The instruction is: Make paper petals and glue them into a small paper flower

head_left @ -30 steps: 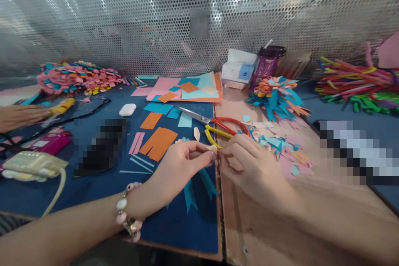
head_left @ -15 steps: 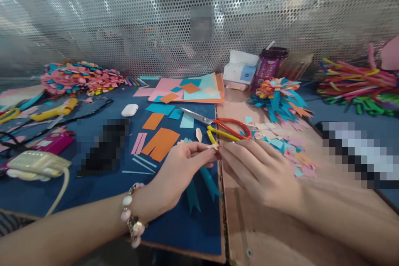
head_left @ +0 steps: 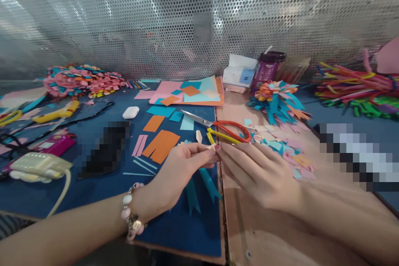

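Observation:
My left hand (head_left: 183,170), with a beaded bracelet at its wrist, is closed in a pinch on a small pale paper piece (head_left: 212,147). The fingertips of my right hand (head_left: 262,172) meet it at the same spot, pressed together; that hand's thumb is hidden. Below my left fingers show blue paper strips (head_left: 192,197) with notched ends; whether they are held or lie on the table I cannot tell. Just beyond my hands lie scissors (head_left: 232,129) with red and yellow handles, blades pointing left. A small pale paper petal (head_left: 198,136) rests nearby.
Orange paper pieces (head_left: 162,145), pink strips (head_left: 139,145) and stacked coloured sheets (head_left: 156,91) lie ahead. Paper scraps (head_left: 289,149) and a blue-orange paper bundle (head_left: 276,99) are right. A black object (head_left: 106,149), white case (head_left: 131,112) and glue gun (head_left: 59,112) are left.
The view has shifted very slightly. Both hands stay together at the same place, with the right fingertips moved a little left over the pale piece.

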The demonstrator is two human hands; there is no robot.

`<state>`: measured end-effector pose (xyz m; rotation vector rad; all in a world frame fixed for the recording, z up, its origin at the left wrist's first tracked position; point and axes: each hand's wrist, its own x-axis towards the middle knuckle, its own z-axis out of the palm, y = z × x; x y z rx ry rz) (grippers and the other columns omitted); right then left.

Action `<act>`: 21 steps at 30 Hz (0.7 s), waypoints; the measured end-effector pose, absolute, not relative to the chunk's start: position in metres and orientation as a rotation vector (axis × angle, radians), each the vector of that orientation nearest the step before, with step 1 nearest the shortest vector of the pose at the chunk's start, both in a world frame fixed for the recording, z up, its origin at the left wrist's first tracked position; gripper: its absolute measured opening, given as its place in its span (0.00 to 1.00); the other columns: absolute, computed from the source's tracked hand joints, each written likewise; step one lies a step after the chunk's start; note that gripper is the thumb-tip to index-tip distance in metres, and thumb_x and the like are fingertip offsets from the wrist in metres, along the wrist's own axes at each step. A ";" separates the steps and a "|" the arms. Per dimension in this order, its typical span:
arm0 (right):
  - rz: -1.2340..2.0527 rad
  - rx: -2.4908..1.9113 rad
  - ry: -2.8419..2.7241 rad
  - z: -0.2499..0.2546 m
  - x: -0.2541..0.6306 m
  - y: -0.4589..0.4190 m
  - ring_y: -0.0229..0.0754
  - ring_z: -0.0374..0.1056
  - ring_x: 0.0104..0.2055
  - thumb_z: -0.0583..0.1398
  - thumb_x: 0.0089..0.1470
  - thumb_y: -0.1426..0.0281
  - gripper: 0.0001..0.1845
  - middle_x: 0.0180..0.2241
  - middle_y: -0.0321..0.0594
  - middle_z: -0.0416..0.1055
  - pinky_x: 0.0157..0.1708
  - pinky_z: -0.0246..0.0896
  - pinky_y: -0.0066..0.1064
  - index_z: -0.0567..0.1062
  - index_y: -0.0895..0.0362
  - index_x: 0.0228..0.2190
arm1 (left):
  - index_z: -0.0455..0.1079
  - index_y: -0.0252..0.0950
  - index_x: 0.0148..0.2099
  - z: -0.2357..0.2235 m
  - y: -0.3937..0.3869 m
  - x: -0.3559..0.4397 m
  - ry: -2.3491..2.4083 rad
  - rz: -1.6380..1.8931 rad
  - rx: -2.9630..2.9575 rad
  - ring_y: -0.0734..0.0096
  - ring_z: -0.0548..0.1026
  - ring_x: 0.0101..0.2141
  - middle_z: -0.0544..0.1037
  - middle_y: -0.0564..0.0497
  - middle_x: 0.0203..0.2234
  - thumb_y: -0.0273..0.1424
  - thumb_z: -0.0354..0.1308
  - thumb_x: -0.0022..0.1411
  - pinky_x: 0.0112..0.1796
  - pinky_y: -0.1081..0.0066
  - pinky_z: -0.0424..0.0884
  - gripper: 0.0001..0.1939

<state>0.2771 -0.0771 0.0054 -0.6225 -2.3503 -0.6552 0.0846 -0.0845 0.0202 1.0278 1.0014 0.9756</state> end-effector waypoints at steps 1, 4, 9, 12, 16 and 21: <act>-0.654 -0.625 -2.351 0.005 0.277 -0.077 0.43 0.70 0.42 0.56 0.58 0.75 0.16 0.44 0.45 0.74 0.36 0.67 0.34 0.74 0.56 0.47 | 0.75 0.33 0.35 0.020 -0.084 0.084 1.006 0.975 1.036 0.72 0.73 0.35 0.77 0.49 0.32 0.36 0.63 0.55 0.43 0.68 0.70 0.11; -0.670 -0.635 -2.362 0.006 0.277 -0.078 0.43 0.70 0.42 0.56 0.57 0.75 0.15 0.44 0.45 0.74 0.35 0.66 0.34 0.75 0.56 0.45 | 0.75 0.33 0.35 0.017 -0.084 0.084 1.015 0.978 1.058 0.71 0.74 0.36 0.78 0.48 0.33 0.37 0.63 0.54 0.44 0.67 0.70 0.12; -0.576 -0.609 -2.367 0.012 0.274 -0.072 0.43 0.70 0.39 0.56 0.57 0.74 0.13 0.41 0.45 0.75 0.35 0.66 0.34 0.75 0.58 0.44 | 0.75 0.32 0.37 0.015 -0.081 0.083 1.009 0.989 1.118 0.69 0.74 0.37 0.78 0.46 0.35 0.39 0.61 0.56 0.44 0.67 0.71 0.14; -0.237 -0.761 -2.242 0.024 0.269 -0.069 0.42 0.69 0.37 0.54 0.58 0.72 0.11 0.36 0.45 0.75 0.35 0.66 0.34 0.75 0.59 0.39 | 0.75 0.33 0.39 0.019 -0.080 0.081 1.006 1.011 1.246 0.68 0.75 0.40 0.78 0.46 0.37 0.38 0.59 0.57 0.44 0.67 0.70 0.13; 0.399 -1.083 -2.152 0.039 0.261 -0.068 0.35 0.65 0.26 0.51 0.61 0.66 0.16 0.25 0.38 0.71 0.26 0.59 0.28 0.73 0.59 0.28 | 0.76 0.36 0.42 0.027 -0.079 0.075 1.010 1.001 1.472 0.68 0.74 0.41 0.79 0.47 0.38 0.39 0.57 0.59 0.44 0.69 0.69 0.14; 0.736 -1.102 -2.153 0.042 0.255 -0.060 0.32 0.61 0.25 0.51 0.60 0.59 0.20 0.24 0.35 0.69 0.25 0.55 0.25 0.72 0.60 0.27 | 0.76 0.36 0.44 0.030 -0.070 0.063 1.073 0.925 1.565 0.68 0.74 0.37 0.78 0.46 0.38 0.42 0.58 0.57 0.36 0.71 0.68 0.18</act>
